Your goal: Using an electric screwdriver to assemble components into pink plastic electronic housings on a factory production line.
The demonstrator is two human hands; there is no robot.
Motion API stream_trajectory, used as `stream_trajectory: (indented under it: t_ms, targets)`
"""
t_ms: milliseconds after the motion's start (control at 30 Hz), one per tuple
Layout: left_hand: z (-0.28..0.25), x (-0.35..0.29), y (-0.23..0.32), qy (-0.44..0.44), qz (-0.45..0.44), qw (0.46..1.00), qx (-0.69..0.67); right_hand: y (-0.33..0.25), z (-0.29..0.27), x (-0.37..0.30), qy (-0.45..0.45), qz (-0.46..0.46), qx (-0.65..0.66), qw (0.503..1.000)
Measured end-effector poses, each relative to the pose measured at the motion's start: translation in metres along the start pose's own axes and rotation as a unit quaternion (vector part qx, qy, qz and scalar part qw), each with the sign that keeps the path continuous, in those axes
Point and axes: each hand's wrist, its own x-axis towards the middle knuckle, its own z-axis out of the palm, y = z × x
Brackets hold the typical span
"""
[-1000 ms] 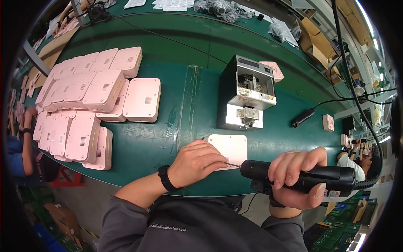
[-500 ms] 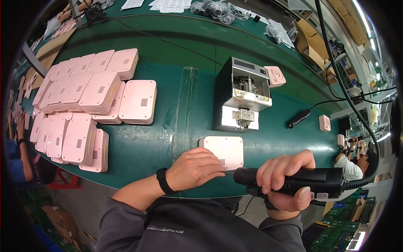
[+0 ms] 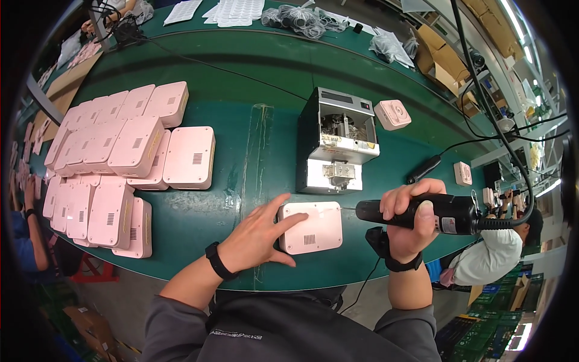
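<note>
A pink plastic housing [image 3: 319,228] with rounded corners and a vent grille lies flat on the green bench in front of me. My left hand [image 3: 259,229], fingers spread, rests at its left edge, with the index finger reaching over its top. My right hand [image 3: 410,211] is wrapped round a black electric screwdriver [image 3: 449,214], held roughly level. Its thin bit points left, close to the housing's upper right corner; whether it touches a screw I cannot tell. Just beyond the housing stands a screw feeder [image 3: 339,142] with a silver and black case.
Stacked pink housings [image 3: 114,145] fill the bench's left side. A round-faced pink part [image 3: 393,114] lies right of the feeder, and a second black screwdriver [image 3: 424,169] lies further right. A thick black cable [image 3: 482,78] hangs down at the right. Another person [image 3: 491,253] sits at the far right.
The screwdriver has risen from the housing's near right corner toward its far right one. My left hand has drawn back from near the bit to the housing's left edge, its fingers spreading.
</note>
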Motion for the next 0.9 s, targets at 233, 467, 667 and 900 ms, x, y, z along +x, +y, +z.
stream_trajectory:
  t_ms: [233, 467, 667, 900]
  targets:
    - [0.007, 0.004, -0.004, -0.022, -0.02, 1.0, -0.004, 0.026, -0.001, 0.002, 0.016, 0.033, -0.004, 0.999]
    - [0.003, 0.008, -0.004, -0.023, -0.017, 1.0, 0.001, 0.032, -0.004, 0.009, 0.026, 0.05, 0.011, 0.998]
    - [0.002, 0.009, 0.0, -0.01, -0.006, 1.0, -0.007, 0.029, 0.001, 0.017, 0.03, 0.066, -0.048, 0.996]
    - [0.015, 0.019, 0.011, 0.005, 0.033, 0.999, 0.013, 0.001, 0.018, 0.042, 0.038, -0.01, 0.02, 0.999]
